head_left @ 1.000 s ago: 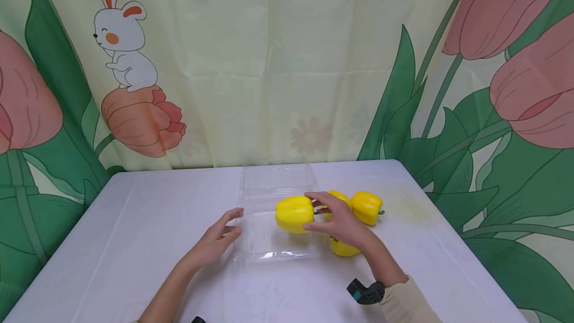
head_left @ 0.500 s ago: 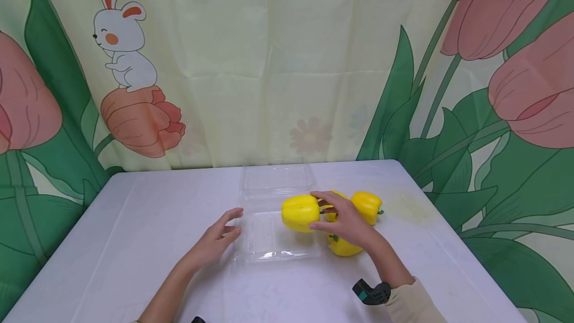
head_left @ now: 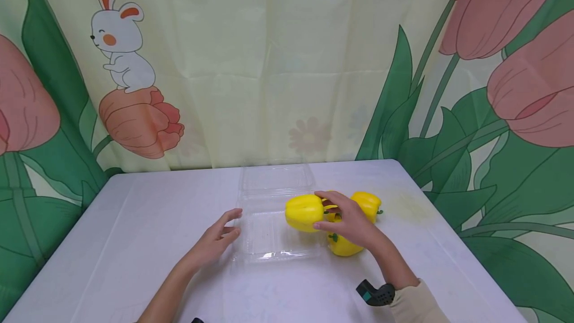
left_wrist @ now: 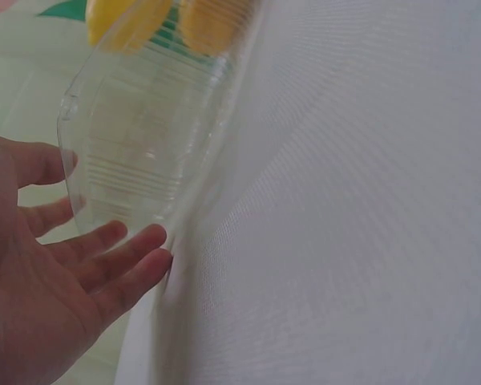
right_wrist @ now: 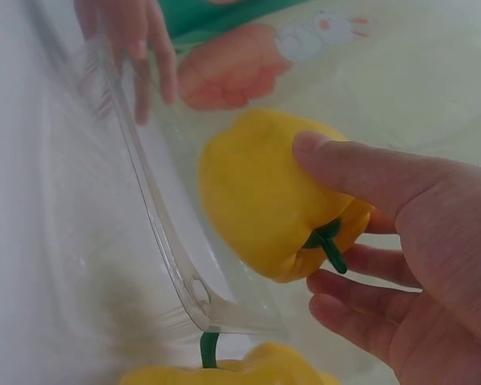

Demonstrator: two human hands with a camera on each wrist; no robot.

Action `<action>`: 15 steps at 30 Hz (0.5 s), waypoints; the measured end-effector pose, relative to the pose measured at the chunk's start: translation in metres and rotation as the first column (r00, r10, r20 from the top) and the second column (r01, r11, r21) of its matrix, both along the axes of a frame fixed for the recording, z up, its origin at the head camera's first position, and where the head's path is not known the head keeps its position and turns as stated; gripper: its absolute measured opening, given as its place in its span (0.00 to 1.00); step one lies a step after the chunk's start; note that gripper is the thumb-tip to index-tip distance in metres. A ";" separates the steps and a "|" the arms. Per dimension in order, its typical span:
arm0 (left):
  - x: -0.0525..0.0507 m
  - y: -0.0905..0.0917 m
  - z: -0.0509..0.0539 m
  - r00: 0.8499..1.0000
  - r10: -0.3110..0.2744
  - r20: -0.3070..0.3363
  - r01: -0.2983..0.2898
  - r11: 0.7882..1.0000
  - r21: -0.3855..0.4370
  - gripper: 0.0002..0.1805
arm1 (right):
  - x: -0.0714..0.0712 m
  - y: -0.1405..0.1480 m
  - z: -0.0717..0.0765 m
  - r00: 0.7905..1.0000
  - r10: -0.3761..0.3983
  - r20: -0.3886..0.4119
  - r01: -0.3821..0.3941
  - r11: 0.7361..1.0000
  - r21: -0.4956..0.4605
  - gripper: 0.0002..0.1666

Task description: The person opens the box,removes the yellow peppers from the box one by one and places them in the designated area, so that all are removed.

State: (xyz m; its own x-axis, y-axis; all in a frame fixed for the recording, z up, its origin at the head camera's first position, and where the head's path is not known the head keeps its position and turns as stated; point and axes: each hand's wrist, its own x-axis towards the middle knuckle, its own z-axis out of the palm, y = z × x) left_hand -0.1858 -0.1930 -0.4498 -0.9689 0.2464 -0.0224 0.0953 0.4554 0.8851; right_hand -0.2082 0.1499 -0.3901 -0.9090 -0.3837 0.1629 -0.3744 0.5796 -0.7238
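My right hand holds a yellow bell pepper by its stem end, above the right part of a clear plastic clamshell box. In the right wrist view the thumb lies on the pepper and the fingers sit below, near its green stem. At the box's left side is my left hand, its fingers spread and loosely bent. Seen from the left wrist, the fingertips reach the clear wall; some show through the plastic.
Other yellow bell peppers lie right of the box: one at the back, one in front, and one partly hidden behind my right hand. The box's lid is folded back toward the curtain. A white cloth covers the table.
My right hand and the bell pepper it holds have shifted a little to the right above the box. The left hand has stayed in place.
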 end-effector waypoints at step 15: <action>0.001 0.000 0.002 1.000 -0.011 -0.002 0.011 1.000 0.015 0.29 | 0.004 0.009 0.002 0.999 -0.034 -0.003 0.034 0.999 0.020 0.44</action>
